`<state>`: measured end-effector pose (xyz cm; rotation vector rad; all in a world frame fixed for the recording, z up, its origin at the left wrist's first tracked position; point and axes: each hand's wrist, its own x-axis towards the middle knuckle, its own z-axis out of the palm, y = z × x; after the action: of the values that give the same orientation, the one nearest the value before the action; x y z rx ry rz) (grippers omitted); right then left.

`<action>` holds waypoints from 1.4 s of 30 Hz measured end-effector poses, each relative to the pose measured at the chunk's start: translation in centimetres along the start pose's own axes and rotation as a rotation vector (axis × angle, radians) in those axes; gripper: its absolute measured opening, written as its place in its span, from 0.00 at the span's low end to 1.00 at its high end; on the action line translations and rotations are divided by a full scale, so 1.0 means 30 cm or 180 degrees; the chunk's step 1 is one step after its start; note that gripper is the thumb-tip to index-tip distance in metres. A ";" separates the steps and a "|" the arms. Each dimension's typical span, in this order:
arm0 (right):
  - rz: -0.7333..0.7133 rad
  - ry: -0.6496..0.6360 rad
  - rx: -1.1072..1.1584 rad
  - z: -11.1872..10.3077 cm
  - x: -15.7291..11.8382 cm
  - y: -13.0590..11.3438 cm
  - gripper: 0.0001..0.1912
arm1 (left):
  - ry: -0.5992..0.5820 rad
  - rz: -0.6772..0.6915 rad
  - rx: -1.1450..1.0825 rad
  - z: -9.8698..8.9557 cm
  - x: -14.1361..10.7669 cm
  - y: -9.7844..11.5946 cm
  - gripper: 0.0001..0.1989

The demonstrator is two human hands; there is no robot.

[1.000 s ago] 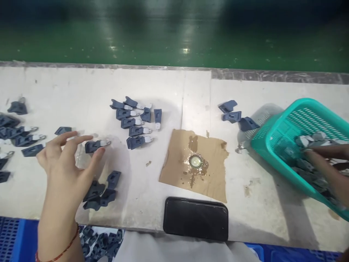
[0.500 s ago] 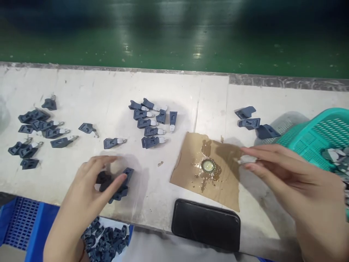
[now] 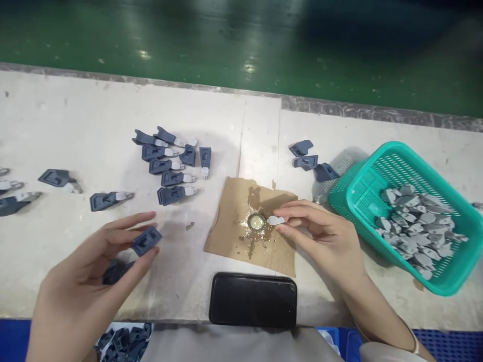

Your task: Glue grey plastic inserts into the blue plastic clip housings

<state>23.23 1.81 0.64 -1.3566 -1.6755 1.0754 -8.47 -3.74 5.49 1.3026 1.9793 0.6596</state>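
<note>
My left hand (image 3: 109, 251) pinches a dark blue-grey plastic piece (image 3: 146, 241) between thumb and fingers, above the worktop. Behind its fingers lie more dark pieces (image 3: 115, 271), partly hidden. My right hand (image 3: 317, 231) grips a small light grey plastic piece (image 3: 275, 220) by one end. That piece's free tip is at the right edge of a small round cap of clear liquid (image 3: 257, 221); whether it touches the liquid I cannot tell. The cap sits on a brown cardboard sheet (image 3: 222, 236) with wet splashes around it.
Joined dark-and-grey pieces (image 3: 176, 194) stand grouped left of the cardboard, others farther left. Loose dark pieces (image 3: 305, 162) lie near a green basket (image 3: 350, 206) of grey pieces. A black phone (image 3: 252, 300) lies at the front edge. Below, a bin holds dark pieces (image 3: 124, 344).
My left hand has picked up a dark piece from the pile. My right hand has brought the grey piece left to the cap. The view has shifted right, showing more of the basket.
</note>
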 end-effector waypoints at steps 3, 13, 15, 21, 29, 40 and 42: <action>-0.0238 -0.0032 -0.0209 0.005 0.001 -0.014 0.09 | -0.0259 -0.0483 -0.1015 0.068 0.002 0.052 0.12; -0.1116 -0.0392 -0.0818 0.040 -0.008 -0.008 0.10 | -0.1113 -0.0191 -0.1336 0.209 0.059 0.079 0.14; -0.1171 -0.0386 -0.0839 0.042 -0.009 -0.007 0.10 | -0.1133 -0.0087 -0.1452 0.217 0.062 0.080 0.12; -0.1249 -0.0368 -0.0919 0.041 -0.005 -0.007 0.09 | -0.1122 0.0040 -0.1863 0.237 0.063 0.095 0.08; -0.0954 -0.0268 -0.0626 0.035 -0.008 -0.013 0.08 | -0.1218 0.0305 -0.1963 0.265 0.064 0.091 0.09; 0.0481 0.0182 0.1395 0.049 0.000 -0.055 0.04 | -0.0558 0.1715 -0.0949 0.333 0.024 0.061 0.20; 0.0504 0.0146 0.1551 0.061 -0.004 -0.058 0.04 | -0.0363 0.2110 -0.0581 0.340 0.023 0.059 0.20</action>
<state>20.94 1.21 1.53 -1.1901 -1.1799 1.4200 0.13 -1.92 -0.04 1.8396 1.3395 1.0150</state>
